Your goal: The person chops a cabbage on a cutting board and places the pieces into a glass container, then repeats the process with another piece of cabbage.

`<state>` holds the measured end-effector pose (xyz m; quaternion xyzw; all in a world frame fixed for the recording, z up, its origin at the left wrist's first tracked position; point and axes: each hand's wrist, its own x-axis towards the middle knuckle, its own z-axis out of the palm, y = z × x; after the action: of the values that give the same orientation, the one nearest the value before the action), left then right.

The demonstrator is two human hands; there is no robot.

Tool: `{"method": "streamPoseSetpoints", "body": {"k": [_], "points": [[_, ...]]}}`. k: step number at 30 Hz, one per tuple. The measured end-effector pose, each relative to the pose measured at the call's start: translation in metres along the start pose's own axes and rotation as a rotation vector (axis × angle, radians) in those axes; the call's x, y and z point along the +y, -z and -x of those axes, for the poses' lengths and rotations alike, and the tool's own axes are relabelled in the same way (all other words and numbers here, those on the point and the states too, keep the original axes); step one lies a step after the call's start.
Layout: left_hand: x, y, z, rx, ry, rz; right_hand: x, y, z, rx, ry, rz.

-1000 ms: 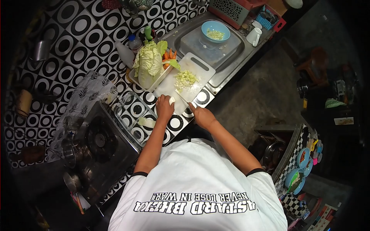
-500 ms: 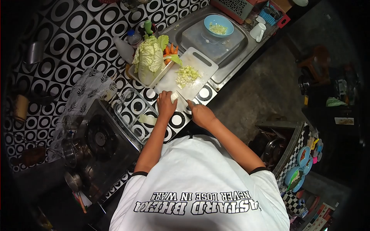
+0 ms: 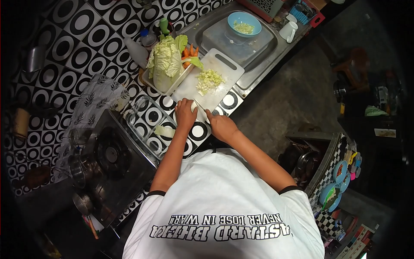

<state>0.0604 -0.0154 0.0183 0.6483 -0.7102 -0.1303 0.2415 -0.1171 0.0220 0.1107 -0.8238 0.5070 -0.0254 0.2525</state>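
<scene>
My left hand (image 3: 186, 115) is closed on a pale cabbage piece (image 3: 194, 105) at the near end of the white cutting board (image 3: 233, 74). Most of that piece is hidden under the fingers. With its fingers wrapped round the handle, my right hand (image 3: 223, 128) holds a knife (image 3: 199, 104), its blade against or right beside the cabbage piece. Chopped cabbage (image 3: 210, 81) lies in a loose heap farther up the board. A whole napa cabbage (image 3: 165, 58) and several carrots (image 3: 190, 52) sit in a pale tray (image 3: 176, 86) left of the board.
A blue bowl (image 3: 244, 19) with chopped cabbage stands over the sink (image 3: 263, 64). Left of my arm are a glass dish (image 3: 144, 140) and a pale leaf piece (image 3: 165, 131). A stove (image 3: 110, 159) stands at left, and a white jug (image 3: 288, 32) beyond the sink.
My right hand and the knife have shifted slightly left, bringing the blade closer to my left fingers. The left hand stays nearly in place on the cabbage piece.
</scene>
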Motion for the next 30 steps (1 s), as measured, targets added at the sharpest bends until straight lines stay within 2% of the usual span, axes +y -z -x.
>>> {"method": "streamPoseSetpoints", "body": {"k": [15, 30], "points": [[0.003, -0.002, 0.001, 0.013, 0.043, 0.026, -0.003, -0.01, -0.001, -0.043, 0.01, 0.017], [0.001, -0.012, 0.005, 0.133, 0.075, 0.09, 0.01, -0.006, -0.002, -0.045, -0.01, -0.047]]}}
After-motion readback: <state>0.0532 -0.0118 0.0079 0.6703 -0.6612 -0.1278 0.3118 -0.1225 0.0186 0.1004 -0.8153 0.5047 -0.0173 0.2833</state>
